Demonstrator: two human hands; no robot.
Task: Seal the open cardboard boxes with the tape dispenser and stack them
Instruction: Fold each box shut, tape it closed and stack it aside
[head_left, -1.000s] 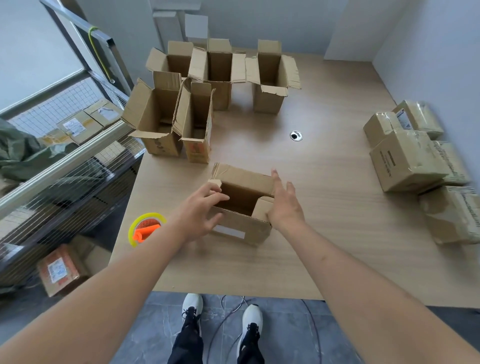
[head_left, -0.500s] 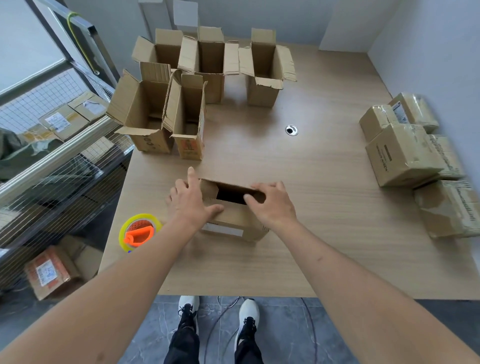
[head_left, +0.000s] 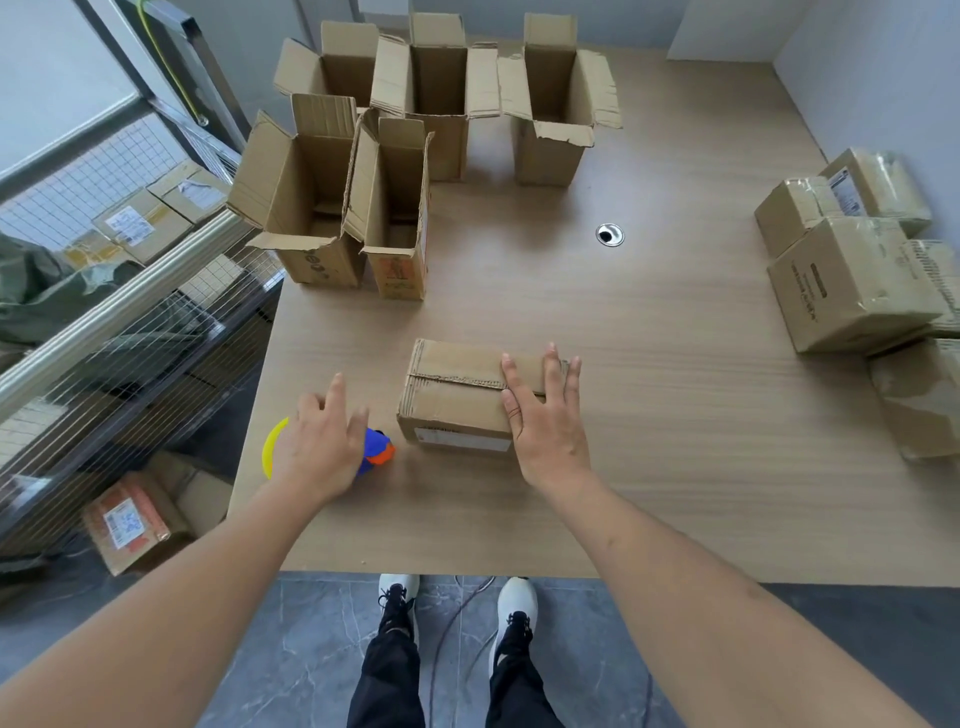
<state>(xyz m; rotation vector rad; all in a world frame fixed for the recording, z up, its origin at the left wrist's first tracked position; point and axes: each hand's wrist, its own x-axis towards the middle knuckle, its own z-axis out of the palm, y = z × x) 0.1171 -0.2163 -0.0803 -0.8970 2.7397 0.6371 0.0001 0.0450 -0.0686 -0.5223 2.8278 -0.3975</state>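
A small cardboard box (head_left: 452, 395) lies near the table's front edge with its top flaps folded down. My right hand (head_left: 545, 415) presses flat on the flaps at the box's right end, fingers straight. Left of the box lies the tape dispenser (head_left: 376, 449), yellow, blue and orange. My left hand (head_left: 322, 441) hovers over it with spread fingers and hides most of it; no grip shows. Several open boxes (head_left: 332, 202) stand upright at the back left of the table.
Sealed, tape-wrapped boxes (head_left: 852, 280) are piled along the right edge by the wall. A cable grommet (head_left: 609, 234) sits mid-table. A wire-mesh rack (head_left: 104, 291) with parcels runs along the left. The wooden table (head_left: 649, 441) ends just before my shoes.
The box's flaps went from open to folded down. My left hand left the box and moved left over the tape dispenser. My right hand now lies flat on the flaps.
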